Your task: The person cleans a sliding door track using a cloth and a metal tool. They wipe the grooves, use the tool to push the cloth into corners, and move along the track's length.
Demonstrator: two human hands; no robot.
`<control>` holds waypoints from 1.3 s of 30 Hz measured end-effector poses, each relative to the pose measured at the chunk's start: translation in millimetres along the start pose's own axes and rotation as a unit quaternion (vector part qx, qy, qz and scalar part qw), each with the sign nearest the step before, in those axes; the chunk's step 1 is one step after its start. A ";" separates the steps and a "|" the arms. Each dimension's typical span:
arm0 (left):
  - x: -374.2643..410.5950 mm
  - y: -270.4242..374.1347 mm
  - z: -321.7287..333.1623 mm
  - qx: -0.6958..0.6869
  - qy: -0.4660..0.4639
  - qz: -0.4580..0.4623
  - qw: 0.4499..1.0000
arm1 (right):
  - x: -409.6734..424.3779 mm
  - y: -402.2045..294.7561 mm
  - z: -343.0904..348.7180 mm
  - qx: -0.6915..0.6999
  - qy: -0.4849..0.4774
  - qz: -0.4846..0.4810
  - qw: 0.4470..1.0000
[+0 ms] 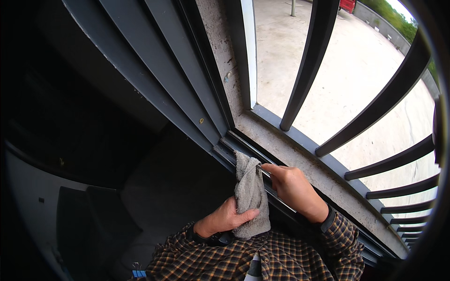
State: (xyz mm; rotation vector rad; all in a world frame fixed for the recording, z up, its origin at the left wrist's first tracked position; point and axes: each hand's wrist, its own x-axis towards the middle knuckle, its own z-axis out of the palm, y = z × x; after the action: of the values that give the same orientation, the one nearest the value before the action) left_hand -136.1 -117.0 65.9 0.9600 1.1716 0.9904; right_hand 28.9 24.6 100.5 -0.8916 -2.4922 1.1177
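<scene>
A grey terry cloth [250, 196] hangs folded over the inner side of the window track [228, 154]. My left hand [226, 217] grips its lower part, the thumb lying across the front. With my right hand [293, 188] I hold a thin metal tool [264, 169], its shaft running towards the cloth's upper fold. Its tip is hidden in or behind the cloth, and most of its handle is covered by my fingers. Both hands are close to the dark metal track, which has bright rails.
Dark window frame profiles [154, 66] rise at upper left. Beyond the track runs a stained concrete sill [281, 138], bounded by dark metal bars [309, 63]. Pale paving [351, 91] lies outside. On the left the room is dark, with a blue binder clip [139, 273] low down.
</scene>
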 end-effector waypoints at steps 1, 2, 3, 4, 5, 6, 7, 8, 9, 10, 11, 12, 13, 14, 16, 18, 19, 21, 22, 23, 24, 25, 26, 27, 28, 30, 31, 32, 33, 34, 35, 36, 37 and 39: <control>1.3 0.3 0.9 -0.014 0.003 -0.002 1.000 | -0.7 -0.8 0.1 -0.028 0.002 -0.002 1.000; 1.0 -1.3 2.1 -0.016 0.002 0.001 1.000 | -2.4 12.2 11.4 -0.078 0.016 -0.064 0.995; 0.1 -4.4 2.8 -0.019 0.003 0.004 1.000 | -5.3 8.4 12.6 -0.118 0.005 -0.049 0.992; -0.4 -7.3 3.3 -0.022 0.004 0.007 1.000 | -7.5 1.2 12.7 -0.157 -0.006 -0.034 0.987; -0.6 -10.1 3.3 -0.021 0.006 0.006 1.000 | -9.7 -3.7 14.4 -0.196 -0.017 -0.019 0.980; -0.3 -13.2 2.7 -0.018 0.007 0.005 1.000 | -12.7 -2.7 20.5 -0.236 0.000 -0.027 0.971; 0.2 -16.6 2.0 -0.016 0.007 0.003 1.000 | -14.1 -5.3 25.7 -0.253 -0.002 -0.010 0.967; 1.0 -20.9 0.8 -0.016 0.009 0.001 1.000 | -13.6 -10.7 31.9 -0.270 -0.002 0.006 0.963; 2.0 -24.5 -1.2 -0.015 0.011 -0.002 1.000 | -13.1 -15.9 36.8 -0.286 -0.002 0.023 0.958; 2.3 -26.6 -2.5 -0.014 0.012 -0.004 1.000 | -11.2 -14.5 43.9 -0.291 0.017 0.019 0.956; 2.9 -26.6 -3.6 -0.016 0.025 -0.003 1.000 | -7.5 -14.7 47.4 -0.285 0.013 0.028 0.958; 5.9 -25.6 -2.1 -0.019 0.039 0.000 0.999 | -3.9 -13.9 46.9 -0.282 0.009 0.037 0.959; 9.1 -24.0 -1.2 -0.022 0.052 0.003 0.998 | 0.0 -14.0 45.8 -0.278 0.005 0.046 0.960; 12.7 -20.7 -1.4 -0.040 0.053 0.010 0.998 | 4.8 -15.1 44.1 -0.268 0.000 0.051 0.962; 16.8 -24.5 -3.2 -0.079 0.065 0.005 0.995 | 11.7 -9.8 41.1 -0.253 -0.011 0.036 0.967; 18.0 -19.2 -2.6 -0.117 0.075 0.023 0.990 | 17.9 -9.6 29.6 -0.211 -0.016 0.001 0.977; 19.4 -20.0 -2.5 -0.091 0.073 0.035 0.993 | 22.3 0.0 22.5 -0.151 0.003 -0.048 0.987; 21.7 -23.3 -4.3 -0.040 0.067 0.059 0.995 | 45.9 31.0 10.0 -0.082 -0.020 -0.134 0.987; 20.9 -19.9 -4.8 -0.015 0.036 0.023 0.999 | 60.4 23.7 -12.3 -0.049 -0.128 -0.028 0.990; 14.5 -29.7 -3.8 0.035 0.027 -0.008 0.999 | 72.9 10.0 -31.7 -0.012 -0.242 0.068 0.968; 6.4 -19.9 2.9 0.025 0.006 0.019 0.999 | 69.6 3.4 -47.1 -0.052 -0.253 0.052 0.965; -5.4 -8.9 9.6 0.015 -0.004 0.043 0.999 | 64.2 -2.7 -53.4 -0.081 -0.257 0.045 0.962; -19.5 -11.5 11.6 0.034 -0.015 0.091 0.995 | 52.4 -0.5 -59.8 0.024 -0.281 0.043 0.959; -31.4 -12.5 10.8 0.055 -0.028 0.138 0.989 | 37.7 3.5 -64.5 0.131 -0.298 0.042 0.944; -36.7 -11.0 10.2 0.110 -0.045 0.208 0.971 | 23.1 4.9 -57.4 0.147 -0.287 0.070 0.944; -33.0 -11.0 4.5 0.049 -0.061 0.072 0.994 | 0.8 0.3 -37.6 0.037 -0.195 0.001 0.980; -33.6 -9.1 4.8 0.019 -0.072 0.005 0.997 | -12.2 -1.6 -27.7 -0.038 -0.129 -0.044 0.990; -31.0 -41.3 4.7 0.046 -0.057 -0.028 0.997 | -20.6 -7.4 -19.5 -0.065 -0.092 -0.034 0.993; -30.4 -37.8 8.6 0.030 -0.062 -0.029 0.997 | -28.1 -10.1 -14.4 -0.089 -0.056 -0.026 0.994; -25.3 -30.7 11.4 0.014 -0.073 -0.028 0.997 | -34.4 -3.2 -7.6 -0.141 -0.050 -0.029 0.988; -20.4 -22.6 14.0 -0.002 -0.084 -0.026 0.996 | -40.2 -4.3 -6.5 -0.173 -0.047 -0.024 0.983; -17.6 -14.4 14.2 -0.029 -0.090 -0.047 0.994 | -42.1 -8.6 -1.2 -0.204 -0.044 -0.015 0.978; -14.2 -18.9 14.8 -0.027 -0.090 -0.038 0.995 | -44.0 -12.5 4.1 -0.234 -0.041 -0.005 0.971; -6.7 -32.3 12.5 -0.025 -0.091 -0.020 0.995 | -47.4 -18.5 9.6 -0.244 -0.036 0.016 0.969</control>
State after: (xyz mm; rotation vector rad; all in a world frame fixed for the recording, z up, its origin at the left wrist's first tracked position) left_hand -121.0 -133.5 38.6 0.9623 1.0049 0.8776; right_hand 53.3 -20.4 108.2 -1.0272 -2.8804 0.5505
